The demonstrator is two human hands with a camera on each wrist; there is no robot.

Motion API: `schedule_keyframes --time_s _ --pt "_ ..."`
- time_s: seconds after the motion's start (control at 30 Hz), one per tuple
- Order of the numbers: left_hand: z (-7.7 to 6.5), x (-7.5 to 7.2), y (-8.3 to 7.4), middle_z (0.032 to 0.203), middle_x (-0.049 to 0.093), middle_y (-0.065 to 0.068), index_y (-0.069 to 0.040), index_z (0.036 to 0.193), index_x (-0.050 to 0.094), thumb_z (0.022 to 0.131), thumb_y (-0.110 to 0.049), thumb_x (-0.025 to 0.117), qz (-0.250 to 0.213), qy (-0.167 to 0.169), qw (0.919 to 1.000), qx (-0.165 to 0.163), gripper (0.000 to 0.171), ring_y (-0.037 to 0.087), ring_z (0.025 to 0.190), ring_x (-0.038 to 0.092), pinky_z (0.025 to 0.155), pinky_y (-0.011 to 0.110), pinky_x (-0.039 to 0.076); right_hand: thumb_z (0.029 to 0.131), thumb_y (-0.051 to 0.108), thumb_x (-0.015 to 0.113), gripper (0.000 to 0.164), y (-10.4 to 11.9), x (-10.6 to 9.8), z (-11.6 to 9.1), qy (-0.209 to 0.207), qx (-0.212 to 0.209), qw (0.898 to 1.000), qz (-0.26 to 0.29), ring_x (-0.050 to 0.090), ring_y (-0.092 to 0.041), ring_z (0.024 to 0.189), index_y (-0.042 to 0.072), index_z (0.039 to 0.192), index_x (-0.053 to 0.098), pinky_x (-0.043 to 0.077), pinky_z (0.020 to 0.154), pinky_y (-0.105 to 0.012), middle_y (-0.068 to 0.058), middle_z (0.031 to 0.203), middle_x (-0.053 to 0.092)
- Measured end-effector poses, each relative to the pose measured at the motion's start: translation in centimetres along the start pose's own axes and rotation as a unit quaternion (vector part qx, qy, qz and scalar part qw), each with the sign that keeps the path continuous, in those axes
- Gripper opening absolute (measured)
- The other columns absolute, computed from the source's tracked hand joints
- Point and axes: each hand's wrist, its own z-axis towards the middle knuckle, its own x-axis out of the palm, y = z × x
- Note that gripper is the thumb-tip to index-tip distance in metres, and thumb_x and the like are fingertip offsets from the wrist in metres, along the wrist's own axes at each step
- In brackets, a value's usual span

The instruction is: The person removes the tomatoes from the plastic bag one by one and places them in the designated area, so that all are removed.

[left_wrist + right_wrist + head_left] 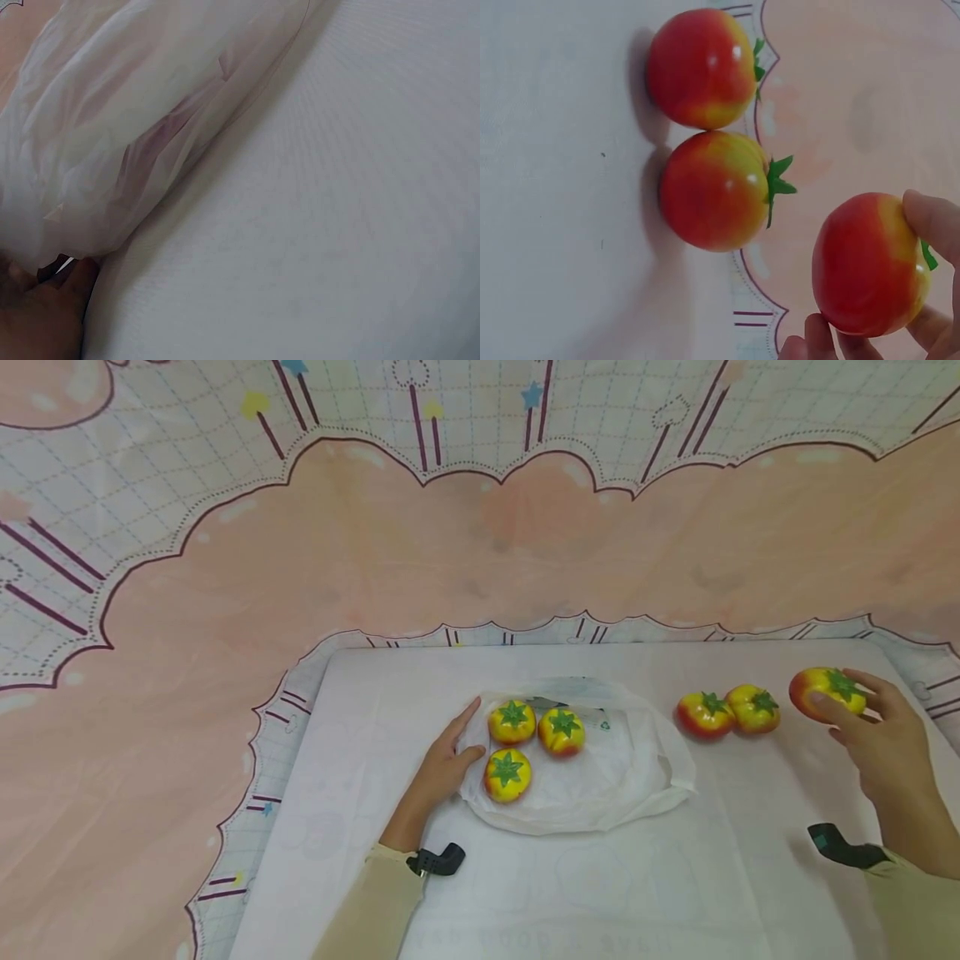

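The right hand (892,747) pinches a glossy tomato (816,680), red shading into yellow beneath a green starlike calyx, held near the far right corner of the surface (360,735). Left of it, two matching tomatoes (703,720) touch. The left hand (442,764), thumb and forefinger spread, touches a white bag (600,789) bearing three yellower tomatoes (507,779).

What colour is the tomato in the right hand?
The tomato is red, turning yellow towards its green leaves; the right wrist view shows it best.
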Motion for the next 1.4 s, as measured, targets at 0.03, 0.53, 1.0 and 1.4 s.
schedule_keyframes --time_s 0.03,0.53,1.0,1.4 --pt "0.0 0.0 0.0 0.166 0.024 -0.020 -0.059 0.152 0.029 0.098 -0.020 0.058 0.000 0.000 1.0000 0.000 0.072 0.015 0.157 0.021 0.128 0.051 0.022 0.096 0.058 0.055 0.077 -0.1 0.0 0.1 0.000 0.005 1.000 0.002 0.033 -0.036 0.141 0.046 0.161 0.016 0.041 0.115 -0.032 -0.012 0.173 0.010" --pt "0.1 0.0 0.1 0.167 0.024 -0.020 -0.059 0.152 0.028 0.099 -0.020 0.058 0.001 0.002 1.0000 -0.001 0.072 0.016 0.158 0.021 0.127 0.053 0.022 0.098 0.059 0.054 0.084 -1.9 0.6 1.8 0.015 0.029 0.999 -0.020 0.029 -0.049 0.145 0.034 0.165 0.010 0.035 0.118 -0.059 -0.019 0.172 0.005" --pt "0.0 -0.1 0.1 0.167 0.024 -0.018 -0.057 0.153 0.029 0.099 -0.019 0.058 -0.004 0.002 1.0000 -0.002 0.072 0.016 0.158 0.021 0.128 0.053 0.021 0.098 0.058 0.053 0.087 -2.3 1.1 2.6 0.024 0.031 0.999 -0.028 0.022 -0.051 0.152 0.023 0.166 0.011 0.035 0.115 -0.062 -0.022 0.171 0.003" --pt "0.2 0.0 0.3 0.167 0.025 -0.018 -0.057 0.153 0.030 0.099 -0.019 0.058 -0.005 0.000 1.0000 0.005 0.071 0.015 0.158 0.021 0.127 0.053 0.022 0.094 0.064 0.055 0.095 -2.7 1.0 3.5 0.064 0.037 0.997 -0.022 0.023 -0.052 0.148 0.023 0.166 0.009 0.035 0.115 -0.062 -0.026 0.170 0.001"
